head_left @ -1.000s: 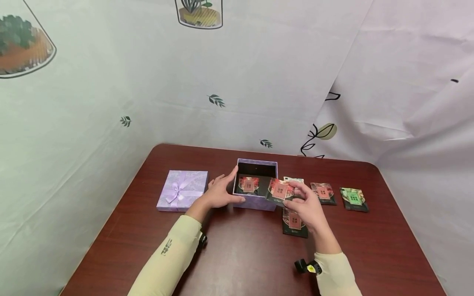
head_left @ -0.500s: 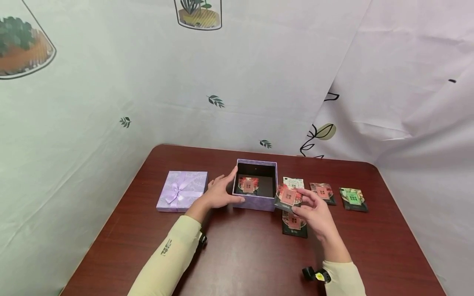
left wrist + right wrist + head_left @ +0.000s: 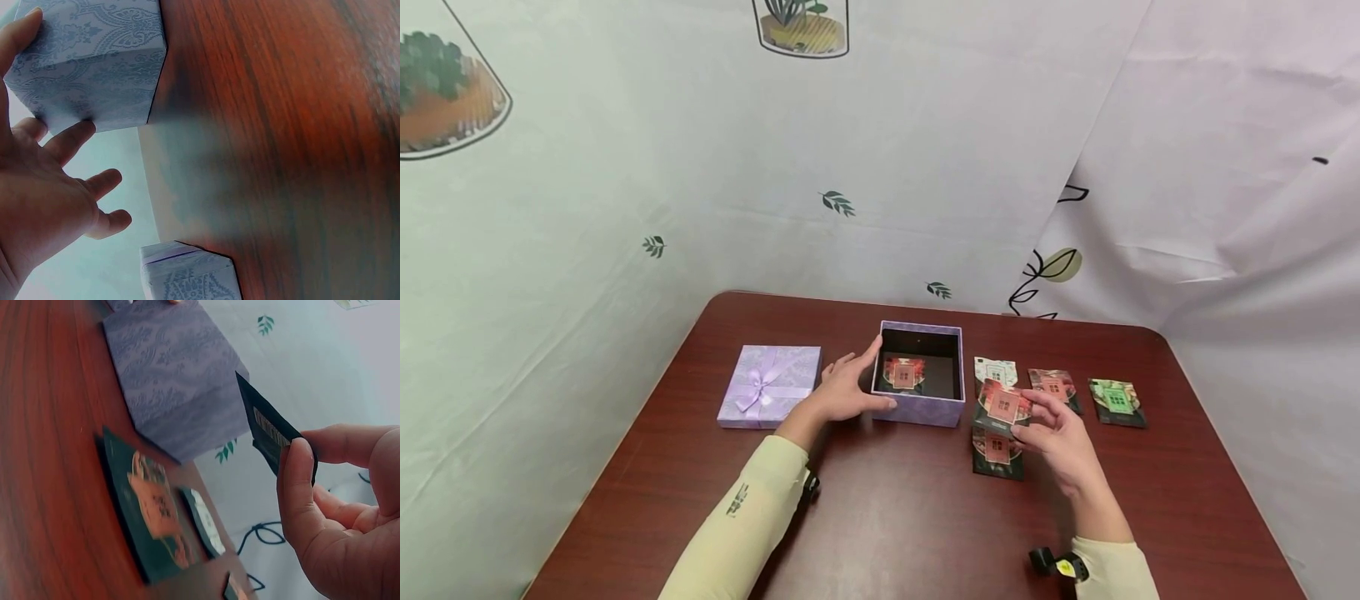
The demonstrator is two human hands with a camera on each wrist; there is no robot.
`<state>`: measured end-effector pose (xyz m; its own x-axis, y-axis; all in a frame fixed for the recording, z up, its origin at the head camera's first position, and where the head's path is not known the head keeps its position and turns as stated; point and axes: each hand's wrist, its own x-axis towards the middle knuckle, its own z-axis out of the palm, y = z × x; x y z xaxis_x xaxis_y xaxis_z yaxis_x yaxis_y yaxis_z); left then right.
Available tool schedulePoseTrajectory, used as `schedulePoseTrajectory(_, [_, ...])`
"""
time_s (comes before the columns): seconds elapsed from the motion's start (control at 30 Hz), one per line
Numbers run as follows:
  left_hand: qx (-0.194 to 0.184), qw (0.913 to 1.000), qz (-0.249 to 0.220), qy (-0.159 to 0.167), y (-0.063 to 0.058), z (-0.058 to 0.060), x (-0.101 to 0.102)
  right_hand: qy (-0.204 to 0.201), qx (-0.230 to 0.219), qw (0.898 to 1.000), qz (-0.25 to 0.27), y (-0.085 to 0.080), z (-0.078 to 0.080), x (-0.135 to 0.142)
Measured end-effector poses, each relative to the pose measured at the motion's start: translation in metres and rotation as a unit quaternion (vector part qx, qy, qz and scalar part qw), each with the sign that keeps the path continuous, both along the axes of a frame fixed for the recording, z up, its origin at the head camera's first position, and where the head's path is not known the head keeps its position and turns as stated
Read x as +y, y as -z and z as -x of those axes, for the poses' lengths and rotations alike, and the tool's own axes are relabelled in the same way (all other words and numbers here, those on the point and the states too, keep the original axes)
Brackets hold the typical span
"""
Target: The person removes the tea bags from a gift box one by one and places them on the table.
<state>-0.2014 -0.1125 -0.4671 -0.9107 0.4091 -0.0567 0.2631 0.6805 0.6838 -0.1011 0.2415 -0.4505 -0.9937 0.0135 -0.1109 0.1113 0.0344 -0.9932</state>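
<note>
My right hand (image 3: 1060, 437) pinches a sachet (image 3: 1002, 406) with a red picture and dark lower part, between thumb and fingers at its right edge. In the right wrist view the sachet (image 3: 269, 431) is seen nearly edge-on, above the table. Below it lies a similar dark sachet (image 3: 997, 454) with an orange label, partly covered from the head view. My left hand (image 3: 844, 393) rests against the left front corner of an open purple box (image 3: 917, 410), fingers spread, thumb on the front wall. Inside the box lies another red sachet (image 3: 902, 375), at the left.
Left of the box lies its purple lid (image 3: 767, 387) with a ribbon bow. Right of the box are a whitish sachet (image 3: 996, 370), a red one (image 3: 1054, 385) and a green one (image 3: 1117, 402), all on the brown table (image 3: 887, 517). A patterned white sheet (image 3: 737, 167) hangs behind.
My right hand has carried the red sachet rightward and toward me, from beside the box's front right corner to over the dark sachet. The left hand and box stay put.
</note>
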Motion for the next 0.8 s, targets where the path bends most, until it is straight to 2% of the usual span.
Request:
schedulePoseTrajectory(0.2, [0.02, 0.9998, 0.006, 0.002, -0.002, 0.001, 0.001, 0.015, -0.014, 1.0, -0.009, 0.003, -0.005, 0.011])
schedulePoseTrajectory(0.63, [0.017, 0.9998, 0.013, 0.0, -0.002, 0.0, 0.002, 0.043, -0.038, 0.997, -0.048, 0.014, -0.013, 0.033])
schedulePoseTrajectory(0.8, [0.014, 0.9998, 0.012, 0.001, -0.002, 0.001, 0.002, 0.042, -0.039, 0.996, -0.071, 0.018, -0.016, 0.04])
